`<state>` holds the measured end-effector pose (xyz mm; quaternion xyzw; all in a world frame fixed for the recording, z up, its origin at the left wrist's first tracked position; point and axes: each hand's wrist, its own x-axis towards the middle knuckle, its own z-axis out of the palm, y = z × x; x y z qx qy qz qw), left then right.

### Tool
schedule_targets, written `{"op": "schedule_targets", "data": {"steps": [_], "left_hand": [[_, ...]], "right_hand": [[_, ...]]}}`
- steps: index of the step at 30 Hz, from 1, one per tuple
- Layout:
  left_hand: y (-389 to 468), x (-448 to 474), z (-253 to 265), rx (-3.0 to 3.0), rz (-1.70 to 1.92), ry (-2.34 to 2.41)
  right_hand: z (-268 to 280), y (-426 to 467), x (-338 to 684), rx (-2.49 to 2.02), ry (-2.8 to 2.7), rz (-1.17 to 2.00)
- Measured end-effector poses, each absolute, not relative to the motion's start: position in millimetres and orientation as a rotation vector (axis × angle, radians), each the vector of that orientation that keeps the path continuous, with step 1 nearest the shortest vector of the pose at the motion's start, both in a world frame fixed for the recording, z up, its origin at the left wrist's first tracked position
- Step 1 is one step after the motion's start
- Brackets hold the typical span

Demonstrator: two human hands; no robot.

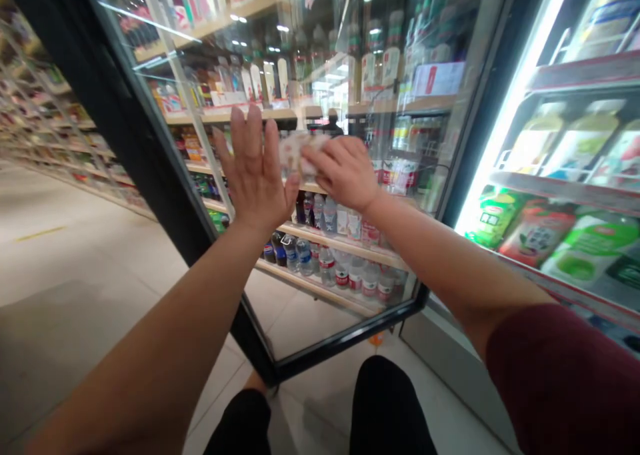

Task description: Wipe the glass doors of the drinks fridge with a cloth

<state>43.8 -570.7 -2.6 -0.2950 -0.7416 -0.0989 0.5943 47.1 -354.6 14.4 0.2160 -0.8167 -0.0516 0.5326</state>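
Note:
The glass door of a drinks fridge stands swung out in front of me, in a black frame. My left hand lies flat against the glass with its fingers spread, and holds nothing. To the right of it, my right hand presses a pale, spotted cloth to the pane. Its fingers are bent over the cloth, and part of the cloth is hidden beneath them. The cloth is somewhat blurred.
Bottles on shelves show through the glass, mixed with reflections. On the right is the lit fridge interior with drink bottles and pouches. Store shelving runs along the far left. My knees are below the door's lower edge.

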Motion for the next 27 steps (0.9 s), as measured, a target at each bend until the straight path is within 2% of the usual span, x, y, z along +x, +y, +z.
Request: {"op": "schedule_targets", "data": {"steps": [4, 9, 13, 21, 27], "left_hand": [[-552, 53, 3, -0.727, -0.299, -1.859], [-546, 59, 6, -0.681, -0.287, -1.962], [-549, 61, 7, -0.676, -0.275, -1.991], [-554, 48, 2, -0.738, -0.277, -1.876], [-553, 50, 3, -0.75, -0.321, -1.856]], "right_hand": [[34, -314, 34, 0.351, -1.805, 0.07], [17, -317, 42, 0.577, -1.91, -0.12], [16, -339, 61, 0.55, -2.001, -0.21], [13, -342, 51, 0.639, -1.976, -0.203], [63, -306, 19, 0.272, -1.647, 0.111]]}}
